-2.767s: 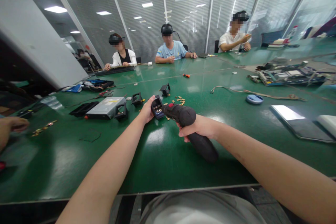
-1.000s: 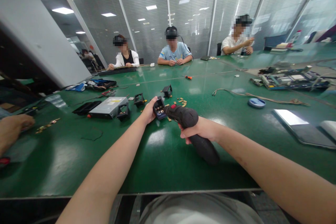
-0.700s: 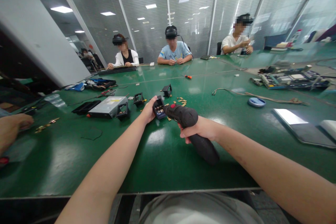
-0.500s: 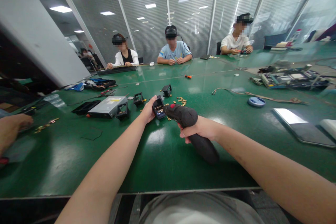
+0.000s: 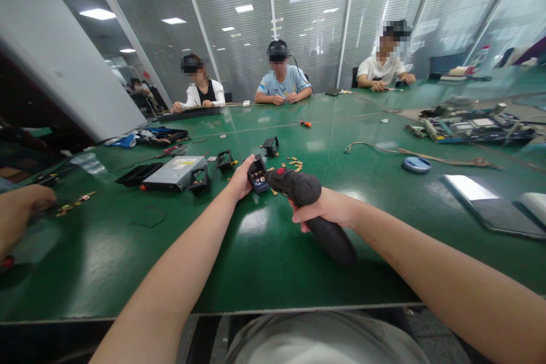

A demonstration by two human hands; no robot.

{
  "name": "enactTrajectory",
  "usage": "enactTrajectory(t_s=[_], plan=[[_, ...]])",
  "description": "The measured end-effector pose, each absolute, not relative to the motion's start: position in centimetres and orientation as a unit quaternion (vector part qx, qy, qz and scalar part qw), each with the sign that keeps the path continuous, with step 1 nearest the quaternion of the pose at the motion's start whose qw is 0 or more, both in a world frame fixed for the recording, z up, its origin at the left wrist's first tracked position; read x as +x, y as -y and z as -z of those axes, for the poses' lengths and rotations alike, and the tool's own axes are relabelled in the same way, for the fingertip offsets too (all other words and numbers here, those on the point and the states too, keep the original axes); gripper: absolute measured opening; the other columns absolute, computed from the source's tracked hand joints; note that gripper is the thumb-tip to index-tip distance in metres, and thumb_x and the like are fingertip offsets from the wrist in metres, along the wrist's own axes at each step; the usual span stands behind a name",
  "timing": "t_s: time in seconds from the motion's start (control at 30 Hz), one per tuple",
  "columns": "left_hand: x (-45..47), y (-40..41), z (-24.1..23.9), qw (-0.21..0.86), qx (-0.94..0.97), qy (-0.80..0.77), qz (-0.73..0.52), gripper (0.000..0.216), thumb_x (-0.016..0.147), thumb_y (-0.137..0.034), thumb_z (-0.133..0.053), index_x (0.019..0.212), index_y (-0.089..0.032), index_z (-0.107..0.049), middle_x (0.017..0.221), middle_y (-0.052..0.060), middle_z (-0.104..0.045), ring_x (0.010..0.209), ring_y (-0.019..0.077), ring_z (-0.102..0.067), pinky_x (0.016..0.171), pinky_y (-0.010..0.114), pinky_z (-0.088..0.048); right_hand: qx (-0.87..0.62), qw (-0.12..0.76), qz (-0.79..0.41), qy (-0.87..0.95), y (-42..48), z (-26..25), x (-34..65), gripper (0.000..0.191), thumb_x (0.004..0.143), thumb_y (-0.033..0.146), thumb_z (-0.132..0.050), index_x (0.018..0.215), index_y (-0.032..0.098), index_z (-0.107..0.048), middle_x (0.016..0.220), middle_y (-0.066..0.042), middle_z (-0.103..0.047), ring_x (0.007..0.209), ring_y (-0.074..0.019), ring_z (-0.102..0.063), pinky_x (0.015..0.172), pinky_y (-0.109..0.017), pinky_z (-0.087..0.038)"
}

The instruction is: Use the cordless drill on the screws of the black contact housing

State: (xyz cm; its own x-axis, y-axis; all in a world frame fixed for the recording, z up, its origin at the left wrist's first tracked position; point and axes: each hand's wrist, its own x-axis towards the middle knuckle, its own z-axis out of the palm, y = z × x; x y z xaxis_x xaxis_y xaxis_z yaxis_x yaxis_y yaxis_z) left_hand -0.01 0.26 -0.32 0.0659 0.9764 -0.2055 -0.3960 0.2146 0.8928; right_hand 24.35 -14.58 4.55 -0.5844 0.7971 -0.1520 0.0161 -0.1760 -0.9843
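Note:
My left hand (image 5: 242, 180) is closed around the side of a small black box-shaped housing (image 5: 258, 174) with metal contacts inside, tilted so its open face shows. My right hand (image 5: 315, 210) grips a black cordless screwdriver (image 5: 301, 187) with a red button on top. The tool's front end points at the housing's right side; whether its tip touches cannot be made out. Several small brass-coloured metal pieces (image 5: 294, 162) lie just beyond the tool. Other black plastic housings (image 5: 270, 147) stand near my left hand.
A silver optical drive (image 5: 176, 173) lies left. Another person's hand (image 5: 29, 205) is at the far left, near more brass pieces (image 5: 77, 203). A blue round lid (image 5: 417, 165), a tablet-like slab (image 5: 490, 205) and circuit boards (image 5: 478, 125) lie right. Several people sit across the green table (image 5: 256, 261).
My hands, the housing and the screwdriver look almost unmoved. Across the table at right, a seated person's hands have shifted apart. The other person's hand at far left moved slightly.

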Motion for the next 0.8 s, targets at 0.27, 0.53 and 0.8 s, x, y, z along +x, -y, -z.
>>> enactTrajectory(t_s=[0.27, 0.53, 0.8], plan=[[0.04, -0.15, 0.19, 0.649, 0.335, -0.432, -0.528, 0.048, 0.087, -0.053, -0.080, 0.116, -0.016, -0.072, 0.080, 0.010, -0.080, 0.061, 0.0248, -0.077, 0.069, 0.036, -0.064, -0.348, 0.288, -0.680, 0.578, 14.41, -4.31, 24.34, 0.033, 0.059, 0.019, -0.083, 0.079, 0.020, -0.057, 0.064, 0.004, -0.063, 0.053, -0.0169, -0.067, 0.048, -0.026, -0.051], [0.08, -0.22, 0.23, 0.654, 0.329, -0.431, -0.528, 0.049, 0.086, -0.053, -0.081, 0.115, -0.016, -0.072, 0.082, 0.010, -0.081, 0.066, 0.0256, -0.079, 0.072, 0.036, -0.064, -0.349, 0.287, -0.678, 0.580, 14.45, -4.33, 24.28, 0.032, 0.059, 0.019, -0.082, 0.080, 0.020, -0.058, 0.063, 0.004, -0.064, 0.052, -0.0175, -0.067, 0.047, -0.026, -0.051], [0.01, -0.17, 0.22, 0.652, 0.330, -0.432, -0.529, 0.051, 0.085, -0.054, -0.082, 0.117, -0.016, -0.072, 0.084, 0.011, -0.081, 0.069, 0.0262, -0.079, 0.074, 0.037, -0.064, -0.349, 0.290, -0.677, 0.579, 14.44, -4.35, 24.31, 0.034, 0.058, 0.018, -0.083, 0.080, 0.020, -0.058, 0.063, 0.004, -0.063, 0.052, -0.0177, -0.068, 0.047, -0.025, -0.051]])
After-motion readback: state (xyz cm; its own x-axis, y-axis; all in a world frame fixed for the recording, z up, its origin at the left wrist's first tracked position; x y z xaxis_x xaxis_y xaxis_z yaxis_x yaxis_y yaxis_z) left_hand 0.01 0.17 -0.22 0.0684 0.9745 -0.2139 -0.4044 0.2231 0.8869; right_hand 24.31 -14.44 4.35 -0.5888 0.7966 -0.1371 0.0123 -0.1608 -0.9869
